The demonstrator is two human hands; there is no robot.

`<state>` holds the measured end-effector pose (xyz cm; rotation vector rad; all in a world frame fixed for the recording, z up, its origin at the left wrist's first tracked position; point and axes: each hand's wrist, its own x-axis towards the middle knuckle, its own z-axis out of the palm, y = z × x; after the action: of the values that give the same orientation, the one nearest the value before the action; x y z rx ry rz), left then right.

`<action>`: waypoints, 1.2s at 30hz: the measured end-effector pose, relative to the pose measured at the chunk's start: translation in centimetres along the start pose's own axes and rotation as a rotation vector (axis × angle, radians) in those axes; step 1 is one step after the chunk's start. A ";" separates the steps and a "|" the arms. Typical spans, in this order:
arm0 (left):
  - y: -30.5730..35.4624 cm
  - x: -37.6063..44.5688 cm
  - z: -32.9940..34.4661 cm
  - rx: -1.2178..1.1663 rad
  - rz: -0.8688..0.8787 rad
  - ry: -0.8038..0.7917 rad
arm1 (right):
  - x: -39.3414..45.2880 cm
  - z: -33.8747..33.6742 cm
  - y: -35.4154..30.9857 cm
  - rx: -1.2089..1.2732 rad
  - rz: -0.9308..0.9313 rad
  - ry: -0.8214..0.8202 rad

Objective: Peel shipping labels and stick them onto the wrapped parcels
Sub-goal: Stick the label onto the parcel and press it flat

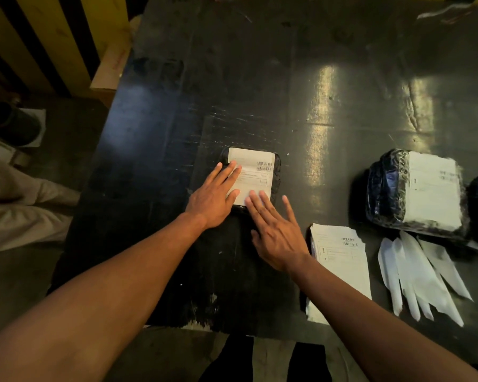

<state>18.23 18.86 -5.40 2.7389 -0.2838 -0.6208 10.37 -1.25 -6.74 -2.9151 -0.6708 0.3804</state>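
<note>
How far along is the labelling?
Done: the wrapped parcel on the right carries a label, with peeled backing strips beside it. In hand: left hand and right hand press a label onto the centre parcel. Left: a label stack.

- Your left hand (214, 201) and right hand (278, 238) are bare: no gloves, rings or watch show.
- Both forearms are uncovered from the wrists down to the lower corners of the frame; no sleeve reaches into view.
- Your fingers (229, 172) carry short, plain nails.
- At the bottom centre of the frame, below the table edge, your legs show in dark, near-black clothing.
</note>
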 end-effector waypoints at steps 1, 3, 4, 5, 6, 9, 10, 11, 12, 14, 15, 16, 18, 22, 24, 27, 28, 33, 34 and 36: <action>0.0 0.0 0.0 0.001 -0.005 0.000 | -0.8 0.3 0.2 -0.002 0.011 -0.004; -0.1 0.0 0.1 0.001 -0.010 0.000 | -2.4 0.6 0.7 0.005 0.013 -0.006; -0.1 0.0 0.2 0.000 -0.007 -0.001 | -2.8 0.5 0.9 0.029 0.011 -0.001; -0.1 0.0 0.3 0.001 0.001 0.003 | -2.7 0.3 1.0 0.063 0.011 0.013; -0.1 0.1 0.4 0.009 0.012 0.009 | -2.2 0.0 1.1 0.106 0.015 0.038; 0.0 0.2 0.8 0.114 0.021 0.020 | 0.4 -1.3 1.1 0.206 0.054 0.088; 0.2 -0.1 0.9 0.175 0.026 0.037 | 1.0 -1.5 1.2 0.201 0.060 0.063; 0.3 -0.4 1.2 0.233 0.048 0.062 | 1.5 -1.6 1.3 0.186 0.063 0.026; 0.6 -1.0 1.6 0.279 0.090 0.088 | 1.7 -1.5 1.3 0.172 0.065 -0.006; 1.1 -2.8 3.0 0.320 0.187 0.120 | 1.8 -1.1 1.3 0.157 0.067 -0.025; 1.3 -3.7 3.9 0.313 0.210 0.131 | 1.7 -1.0 1.3 0.152 0.066 -0.027; 1.3 -4.5 4.7 0.299 0.212 0.140 | 1.7 -0.9 1.3 0.145 0.066 -0.031; 1.0 -5.7 5.8 0.281 0.195 0.153 | 1.7 -0.8 1.3 0.127 0.071 -0.046; -0.7 -7.0 5.3 0.273 0.151 0.129 | 1.5 -1.2 1.5 0.122 0.076 -0.065; -1.3 -7.5 4.8 0.272 0.145 0.128 | 1.5 -1.4 1.4 0.120 0.077 -0.081; -1.0 -7.6 3.9 0.245 0.127 0.171 | 1.7 -1.3 1.3 0.132 0.084 -0.090; -0.5 -7.2 3.5 0.232 0.125 0.178 | 1.7 -1.3 1.2 0.139 0.087 -0.088; 1.5 -4.5 2.3 0.197 0.173 0.202 | 1.7 -1.2 1.2 0.138 0.087 -0.094; 1.3 -4.3 2.1 0.193 0.172 0.207 | 1.7 -1.3 1.2 0.134 0.088 -0.099; 0.6 -4.4 2.0 0.202 0.165 0.204 | 1.7 -1.3 1.3 0.126 0.090 -0.111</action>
<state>13.32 18.93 -5.21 2.9009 -0.5429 -0.2796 12.75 -1.75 -6.07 -2.8277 -0.5108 0.5756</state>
